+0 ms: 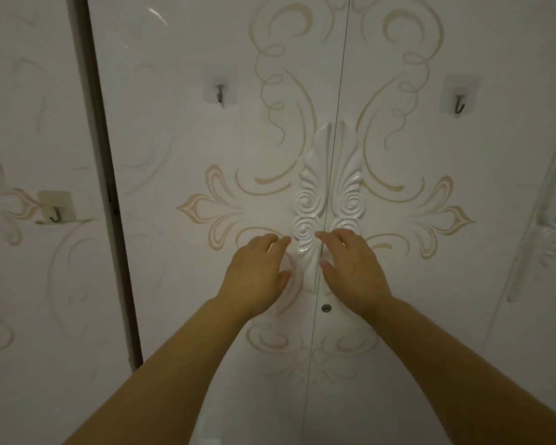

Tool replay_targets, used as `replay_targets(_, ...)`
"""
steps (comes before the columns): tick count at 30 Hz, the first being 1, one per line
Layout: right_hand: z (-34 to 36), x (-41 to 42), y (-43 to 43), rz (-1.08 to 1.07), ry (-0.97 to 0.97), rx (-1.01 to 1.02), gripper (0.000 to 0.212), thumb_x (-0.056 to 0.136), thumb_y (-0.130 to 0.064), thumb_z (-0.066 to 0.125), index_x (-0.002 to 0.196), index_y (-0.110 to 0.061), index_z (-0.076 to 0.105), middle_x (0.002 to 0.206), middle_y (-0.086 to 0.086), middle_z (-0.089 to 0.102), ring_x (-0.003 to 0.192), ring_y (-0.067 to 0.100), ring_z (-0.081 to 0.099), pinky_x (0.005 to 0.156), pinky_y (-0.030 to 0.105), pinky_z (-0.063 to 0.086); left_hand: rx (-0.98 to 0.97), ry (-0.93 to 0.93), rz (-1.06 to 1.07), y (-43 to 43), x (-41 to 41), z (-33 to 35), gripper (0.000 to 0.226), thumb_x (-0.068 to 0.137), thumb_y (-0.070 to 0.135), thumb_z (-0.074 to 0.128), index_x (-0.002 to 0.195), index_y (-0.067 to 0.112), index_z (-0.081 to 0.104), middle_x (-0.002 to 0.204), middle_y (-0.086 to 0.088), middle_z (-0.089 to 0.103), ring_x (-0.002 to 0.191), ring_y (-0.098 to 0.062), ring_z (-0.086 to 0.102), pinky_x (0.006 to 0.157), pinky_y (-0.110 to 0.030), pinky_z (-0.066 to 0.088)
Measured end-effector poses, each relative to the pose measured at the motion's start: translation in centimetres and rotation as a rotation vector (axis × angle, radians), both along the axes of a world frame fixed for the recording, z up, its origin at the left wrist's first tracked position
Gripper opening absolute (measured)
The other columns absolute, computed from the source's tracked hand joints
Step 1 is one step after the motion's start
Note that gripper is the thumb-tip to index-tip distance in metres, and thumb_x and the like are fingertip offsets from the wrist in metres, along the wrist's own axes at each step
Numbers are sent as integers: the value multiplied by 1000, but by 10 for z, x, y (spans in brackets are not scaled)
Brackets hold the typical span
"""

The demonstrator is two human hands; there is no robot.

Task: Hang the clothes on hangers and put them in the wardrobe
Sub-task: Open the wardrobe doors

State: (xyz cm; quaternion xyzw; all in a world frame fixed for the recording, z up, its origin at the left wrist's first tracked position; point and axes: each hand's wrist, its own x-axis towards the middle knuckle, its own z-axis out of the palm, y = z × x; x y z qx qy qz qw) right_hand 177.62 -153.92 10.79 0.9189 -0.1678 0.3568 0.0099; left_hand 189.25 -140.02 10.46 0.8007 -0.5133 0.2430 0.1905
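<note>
Arms outstretched, left hand (pixel 254 277) and right hand (pixel 353 271) rest loosely spread fingertips on two carved wardrobe handles (pixel 308 200), gripping neither; three hooks (pixel 219 93) above.

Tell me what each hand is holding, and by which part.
Nothing gripped. The left hand and right hand lay relaxed fingers on the lower ends of the wardrobe's carved handles.

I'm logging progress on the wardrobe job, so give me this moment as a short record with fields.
wardrobe doors: both shut, meeting at a middle seam
left hand: open, reaching to the left handle
right hand: open, reaching to the right handle
clothes and hangers: none in view
hooks: one on each door, nothing hanging on them
keyhole: below the handles, beside the seam
</note>
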Motion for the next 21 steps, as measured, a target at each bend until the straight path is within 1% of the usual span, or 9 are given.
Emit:
replay_targets(3, 18, 21, -15, -43, -149, -39, 48, 86, -15, 63, 132, -10, 52, 129, 16, 52, 119, 32, 48, 100, 43, 38, -163, -93, -69, -31, 23, 20, 60, 89, 30, 57, 142, 13, 36, 146, -12, 36, 134, -30, 32, 108, -40, 26)
replay_targets(7, 30, 44, -36, -137, -326, -91, 51, 82, -16, 69, 129, -4, 53, 127, 21, 53, 117, 35, 51, 99, 47, 43, -279, -255, -144, -71, 50, 37, 58, 86, 28, 63, 137, 7, 44, 144, -19, 39, 134, -39, 34, 109, -51, 29)
replay_targets(9, 31, 54, -47, -209, -397, -58, 57, 82, -18, 70, 133, -6, 49, 132, 19, 49, 121, 33, 48, 102, 43, 40, -318, -334, -168, -89, 63, 41, 61, 83, 28, 67, 136, 6, 45, 143, -20, 40, 133, -41, 35, 108, -55, 26)
replay_targets(11, 29, 61, -57, -276, -472, -3, 62, 82, -22, 70, 137, -8, 44, 135, 16, 46, 123, 30, 44, 102, 35, 33, -380, -397, -183, -104, 76, 39, 64, 78, 29, 71, 134, 6, 48, 141, -21, 43, 131, -42, 38, 105, -58, 25)
replay_targets(12, 27, 63, -61, -303, -495, 13, 64, 82, -24, 70, 138, -8, 43, 135, 15, 45, 123, 28, 43, 102, 32, 31, -413, -427, -191, -111, 82, 36, 63, 79, 30, 70, 133, 6, 49, 140, -21, 44, 130, -42, 39, 105, -59, 24)
replay_targets(15, 20, 68, -69, -347, -508, 43, 69, 84, -29, 68, 142, -10, 36, 138, 12, 42, 127, 21, 38, 103, 26, 29, -500, -502, -206, -126, 93, 27, 57, 88, 38, 49, 136, 8, 46, 142, -20, 42, 132, -39, 37, 111, -53, 19)
replay_targets(16, 18, 69, -70, -357, -508, 57, 71, 84, -31, 67, 143, -10, 33, 139, 11, 41, 128, 19, 35, 103, 25, 27, -523, -513, -209, -129, 96, 24, 56, 89, 38, 46, 137, 8, 45, 142, -20, 41, 132, -39, 36, 111, -51, 17)
replay_targets(18, 16, 70, -72, -374, -511, 87, 74, 85, -35, 65, 145, -11, 29, 141, 10, 40, 130, 18, 33, 104, 24, 24, -558, -538, -203, -135, 99, 21, 57, 88, 36, 47, 138, 8, 43, 143, -20, 40, 133, -39, 36, 111, -51, 15)
replay_targets(21, 15, 72, -71, -374, -515, 108, 75, 86, -34, 65, 146, -11, 27, 140, 9, 41, 129, 19, 36, 104, 22, 24, -579, -565, -194, -139, 101, 19, 58, 87, 35, 50, 138, 7, 43, 143, -21, 40, 133, -39, 35, 112, -51, 15)
